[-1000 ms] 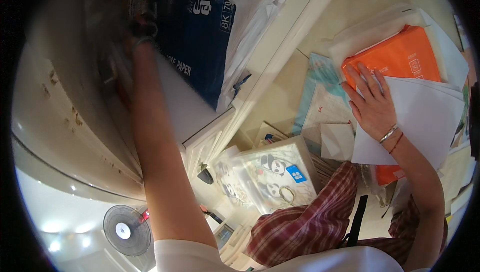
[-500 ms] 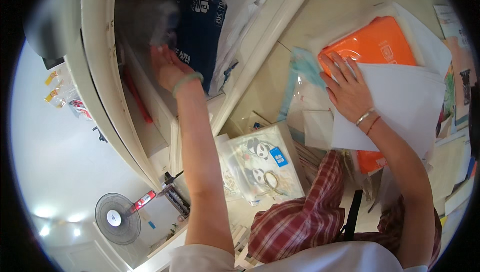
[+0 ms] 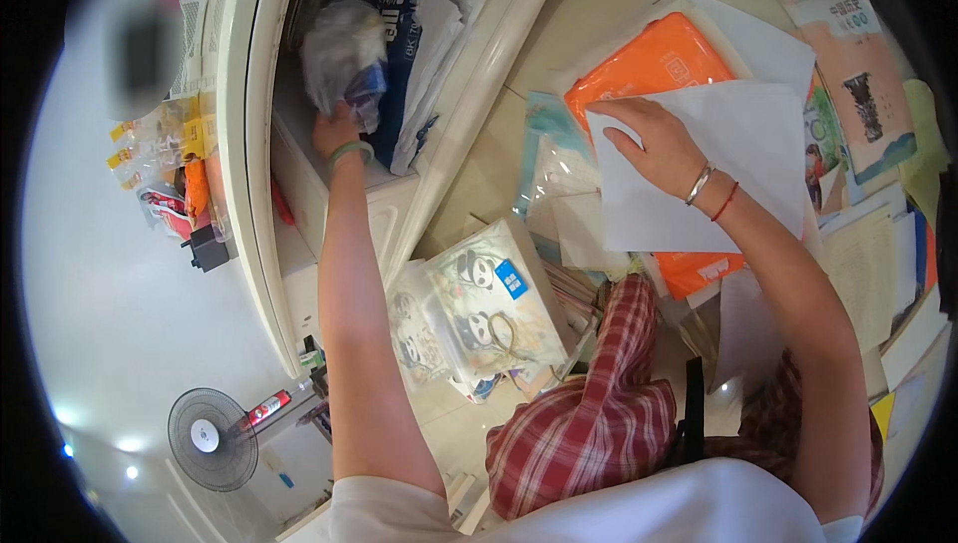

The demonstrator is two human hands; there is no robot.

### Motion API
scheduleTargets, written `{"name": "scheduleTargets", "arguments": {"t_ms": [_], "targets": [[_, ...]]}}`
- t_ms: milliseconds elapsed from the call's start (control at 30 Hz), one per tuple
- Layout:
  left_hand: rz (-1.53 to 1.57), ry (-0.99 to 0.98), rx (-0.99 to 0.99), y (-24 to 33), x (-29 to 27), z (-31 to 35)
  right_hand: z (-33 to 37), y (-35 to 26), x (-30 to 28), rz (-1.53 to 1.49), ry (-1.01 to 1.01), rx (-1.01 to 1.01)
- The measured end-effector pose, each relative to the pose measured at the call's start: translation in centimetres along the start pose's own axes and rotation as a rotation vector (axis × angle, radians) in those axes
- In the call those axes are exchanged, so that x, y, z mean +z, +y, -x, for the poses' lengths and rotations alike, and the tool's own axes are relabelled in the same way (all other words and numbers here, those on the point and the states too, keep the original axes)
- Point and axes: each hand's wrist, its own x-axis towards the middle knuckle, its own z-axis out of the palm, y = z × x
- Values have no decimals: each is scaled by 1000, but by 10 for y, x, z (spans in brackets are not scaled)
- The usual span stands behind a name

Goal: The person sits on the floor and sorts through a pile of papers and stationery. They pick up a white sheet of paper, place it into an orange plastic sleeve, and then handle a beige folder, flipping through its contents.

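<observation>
At upper left, the left hand (image 3: 336,132), fingers curled, apparently held up a crumpled translucent plastic bag (image 3: 342,52); right of centre, the loosely spread right hand (image 3: 661,140) perhaps steadied flat white paper (image 3: 748,154).

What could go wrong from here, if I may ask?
The loose white sheets lie over the orange package, so if the right hand presses or shifts, they could slide or crease.

The clear plastic bag by the left hand sits against the dark-blue paper packet; moving the bag might drag or crumple that packet.
</observation>
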Motion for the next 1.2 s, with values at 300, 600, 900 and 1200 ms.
{"name": "scheduleTargets", "arguments": {"t_ms": [300, 600, 900, 1200], "targets": [[1193, -690, -546, 97, -34, 220, 26, -21, -60, -1135, -99, 444], [462, -1163, 322, 138, -4, 315, 80, -22, -73, -1166, -197, 498], [1378, -1412, -505, 167, 55, 343, 119, -4, -133, -974, -75, 597], [1104, -2061, -394, 316, 72, 430, 255, 25, -361, -43, 415, 857]]}}
